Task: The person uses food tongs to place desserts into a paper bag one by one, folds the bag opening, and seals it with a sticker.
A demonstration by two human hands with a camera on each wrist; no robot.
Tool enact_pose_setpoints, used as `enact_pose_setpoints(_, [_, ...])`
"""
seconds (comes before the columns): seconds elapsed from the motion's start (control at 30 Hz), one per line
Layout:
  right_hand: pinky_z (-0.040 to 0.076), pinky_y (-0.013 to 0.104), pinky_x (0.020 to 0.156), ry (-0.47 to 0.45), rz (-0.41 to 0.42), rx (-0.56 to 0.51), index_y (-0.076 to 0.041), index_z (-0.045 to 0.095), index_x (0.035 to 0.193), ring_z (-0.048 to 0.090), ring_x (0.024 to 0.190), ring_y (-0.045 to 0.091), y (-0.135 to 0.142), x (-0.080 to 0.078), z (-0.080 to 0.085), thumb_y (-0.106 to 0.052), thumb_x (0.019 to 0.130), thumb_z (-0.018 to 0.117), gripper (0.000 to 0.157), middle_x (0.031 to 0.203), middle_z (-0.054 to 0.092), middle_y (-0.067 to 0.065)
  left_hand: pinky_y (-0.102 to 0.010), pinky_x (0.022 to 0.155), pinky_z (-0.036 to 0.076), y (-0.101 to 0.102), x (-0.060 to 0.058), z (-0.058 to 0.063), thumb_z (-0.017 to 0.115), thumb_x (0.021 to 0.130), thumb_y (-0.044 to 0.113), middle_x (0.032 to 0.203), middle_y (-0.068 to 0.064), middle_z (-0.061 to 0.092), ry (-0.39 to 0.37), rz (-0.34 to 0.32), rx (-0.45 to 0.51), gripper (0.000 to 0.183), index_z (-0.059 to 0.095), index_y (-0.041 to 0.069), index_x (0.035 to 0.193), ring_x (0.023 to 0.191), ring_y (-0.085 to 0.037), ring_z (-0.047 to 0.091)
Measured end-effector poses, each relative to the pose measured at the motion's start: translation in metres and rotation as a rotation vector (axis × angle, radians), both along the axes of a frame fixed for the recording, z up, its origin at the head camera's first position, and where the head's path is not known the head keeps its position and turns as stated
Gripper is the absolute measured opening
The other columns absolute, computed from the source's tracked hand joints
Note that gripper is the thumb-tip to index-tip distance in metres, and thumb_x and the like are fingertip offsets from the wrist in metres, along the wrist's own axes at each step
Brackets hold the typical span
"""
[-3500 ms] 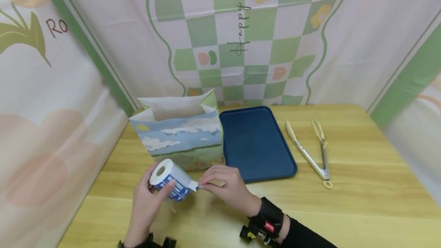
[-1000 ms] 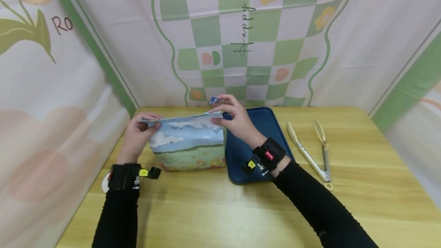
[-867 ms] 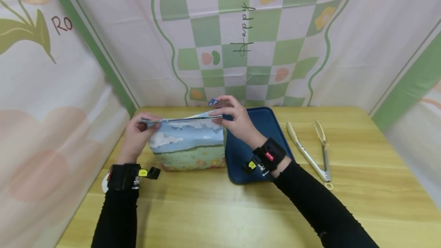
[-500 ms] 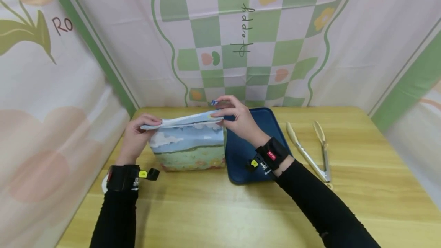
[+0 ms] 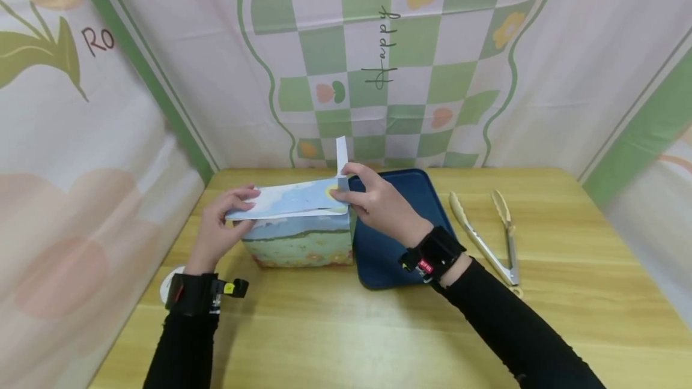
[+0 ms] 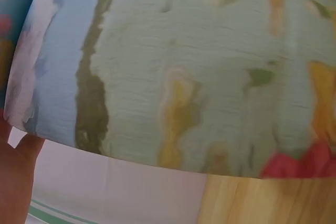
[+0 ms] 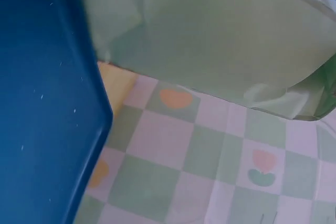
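A paper bag [image 5: 297,245] with a painted sky and meadow stands at the table's left. Its top is folded down toward the person as a pale blue flap [image 5: 292,198]. At the left end, my left hand [image 5: 218,221] grips this fold, fingers on top and thumb in front below. My right hand [image 5: 381,200] pinches the right end, thumb on the flap. Upright beside its index finger is a narrow white sticker strip [image 5: 342,155]. The bag's painted front fills most of the left wrist view, and its plain green side [image 7: 210,40] shows in the right wrist view.
A dark blue tray [image 5: 416,197] lies right of the bag, partly under the right forearm. Spread metal tongs [image 5: 486,245] with beige tips lie farther right. Behind my left wrist, a white round edge [image 5: 164,284] of the label roll peeks out. A patterned cloth hangs behind the table.
The roll left my left hand, and both hands moved to the bag. Its open top was closed and folded toward the person. The blue label at the right fingers now shows as an upright white strip.
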State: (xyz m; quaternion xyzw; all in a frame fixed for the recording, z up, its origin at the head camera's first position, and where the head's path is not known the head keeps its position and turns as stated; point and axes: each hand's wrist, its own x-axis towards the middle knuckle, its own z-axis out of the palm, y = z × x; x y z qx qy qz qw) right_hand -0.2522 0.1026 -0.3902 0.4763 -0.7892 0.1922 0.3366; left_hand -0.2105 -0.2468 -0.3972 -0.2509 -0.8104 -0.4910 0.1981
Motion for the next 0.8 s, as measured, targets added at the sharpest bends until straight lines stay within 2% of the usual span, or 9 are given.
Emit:
enact_pose_setpoints(0.07, [0.048,0.032,0.078,0.025,-0.029,0.048,-0.019,0.069,0.124,0.053,0.115,0.026,0.001,0.003,-0.001,-0.003,0.092,0.06,0.037,0.136,0.046,0.017,-0.021,0.112,0.035,0.0,0.002,-0.004,0.076,0.076,-0.008,0.13,-0.014,0.063,0.006,-0.001,-0.012,0.024,0.067,0.006,0.094,0.136,-0.027,0.048])
enact_pose_setpoints(0.23, [0.049,0.041,0.101,0.059,-0.077,0.086,-0.019,0.067,0.127,0.051,0.121,0.027,0.002,0.007,-0.008,-0.004,0.093,0.059,0.038,0.135,0.047,0.016,-0.025,0.118,0.03,-0.004,-0.007,-0.026,0.076,0.081,0.001,0.136,-0.008,0.061,0.051,0.034,-0.003,0.023,0.067,0.011,0.099,0.141,-0.026,0.043])
enact_pose_setpoints(0.33, [0.037,0.054,0.113,0.09,-0.136,0.097,-0.024,0.065,0.129,0.044,0.133,0.031,0.002,0.01,-0.01,-0.006,0.093,0.06,0.04,0.135,0.047,0.013,-0.031,0.122,0.025,-0.003,-0.01,-0.035,0.076,0.083,0.006,0.143,-0.005,0.056,0.073,0.07,-0.026,0.028,0.067,0.014,0.108,0.145,-0.027,0.038])
enact_pose_setpoints(0.47, [0.016,0.07,0.116,0.106,-0.201,0.068,-0.027,0.065,0.128,0.031,0.145,0.034,0.0,0.018,-0.004,-0.007,0.09,0.06,0.043,0.138,0.049,0.007,-0.04,0.124,0.019,0.0,-0.009,-0.036,0.074,0.084,0.005,0.148,-0.005,0.05,0.057,0.081,-0.031,0.04,0.065,0.015,0.121,0.147,-0.027,0.031])
enact_pose_setpoints(0.53, [0.01,0.073,0.115,0.099,-0.18,-0.024,-0.023,0.067,0.126,0.032,0.145,0.034,-0.003,0.023,0.004,-0.004,0.088,0.059,0.044,0.135,0.053,0.007,-0.044,0.123,0.019,0.003,-0.006,-0.034,0.072,0.084,0.002,0.148,-0.008,0.05,0.054,0.079,-0.028,0.042,0.065,0.012,0.124,0.147,-0.027,0.031])
enact_pose_setpoints(0.6, [0.011,0.07,0.116,0.078,-0.124,-0.165,-0.018,0.069,0.124,0.041,0.14,0.033,-0.007,0.029,0.014,-0.001,0.086,0.059,0.042,0.129,0.059,0.008,-0.047,0.123,0.018,0.007,-0.003,-0.029,0.071,0.083,0.0,0.147,-0.01,0.05,0.058,0.079,-0.028,0.043,0.065,0.009,0.125,0.146,-0.026,0.032])
enact_pose_setpoints(0.7, [0.032,0.053,0.115,-0.034,0.005,-0.412,-0.011,0.07,0.12,0.057,0.122,0.028,-0.016,0.039,0.031,-0.001,0.089,0.063,0.034,0.117,0.066,0.01,-0.052,0.122,0.018,0.014,0.002,-0.021,0.07,0.083,-0.005,0.144,-0.02,0.05,0.086,0.066,-0.032,0.042,0.064,0.002,0.124,0.145,-0.029,0.033])
enact_pose_setpoints(0.8, [0.049,0.034,0.099,-0.254,0.136,-0.606,-0.007,0.068,0.123,0.064,0.106,0.02,-0.025,0.047,0.044,-0.002,0.09,0.067,0.033,0.111,0.068,0.01,-0.053,0.121,0.019,0.018,0.005,-0.016,0.069,0.081,-0.008,0.141,-0.025,0.051,0.119,0.062,-0.037,0.041,0.065,-0.002,0.121,0.144,-0.033,0.034])
